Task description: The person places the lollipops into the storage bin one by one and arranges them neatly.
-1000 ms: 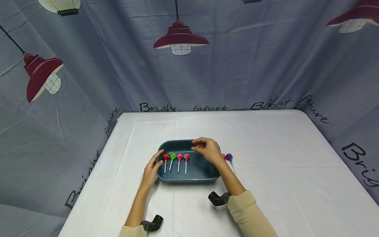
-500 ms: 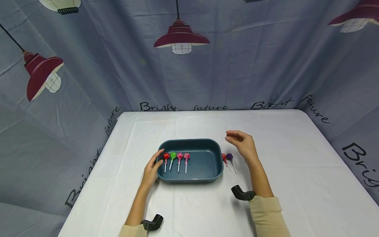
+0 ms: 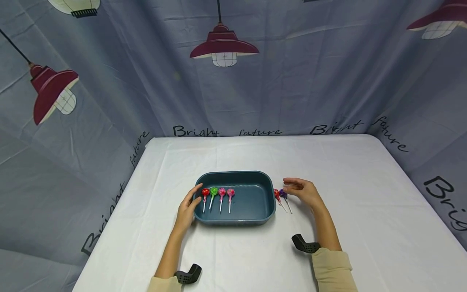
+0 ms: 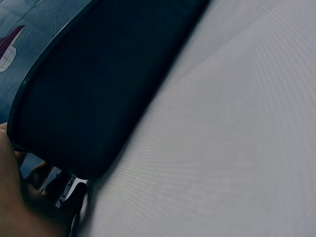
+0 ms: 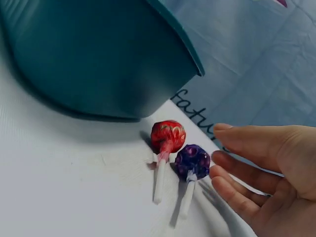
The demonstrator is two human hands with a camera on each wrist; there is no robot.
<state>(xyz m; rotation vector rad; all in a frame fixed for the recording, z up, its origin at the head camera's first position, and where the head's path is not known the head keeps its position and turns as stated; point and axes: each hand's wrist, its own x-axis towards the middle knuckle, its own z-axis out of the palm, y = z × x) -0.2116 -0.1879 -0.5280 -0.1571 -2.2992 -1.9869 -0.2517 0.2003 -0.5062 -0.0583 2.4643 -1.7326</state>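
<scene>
A dark teal rectangular tray [image 3: 251, 205] holds a row of lollipops at its left side: a red lollipop [image 3: 205, 192], a green lollipop [image 3: 213, 191] and two pink ones, sticks toward me. My left hand [image 3: 186, 209] grips the tray's left end, thumb at the rim; in the left wrist view its fingers lie against the outer wall. Beyond the tray's right end, a red lollipop [image 5: 168, 138] and a purple lollipop [image 5: 192, 162] lie side by side on the cloth. My right hand [image 3: 304, 193] is beside the purple one, fingertips close to its candy head, thumb and fingers apart.
White cloth covers the table [image 3: 346, 174]. A grey-blue curtain [image 3: 292, 81] printed with lamps and lettering surrounds its back and sides. A black wrist device [image 3: 305, 245] sits at the right cuff, and a similar device [image 3: 188, 274] at the left.
My right hand has moved from over the tray out to the right, then down beside the purple lollipop. The left hand stays at the tray's left end, and the lollipops keep their places.
</scene>
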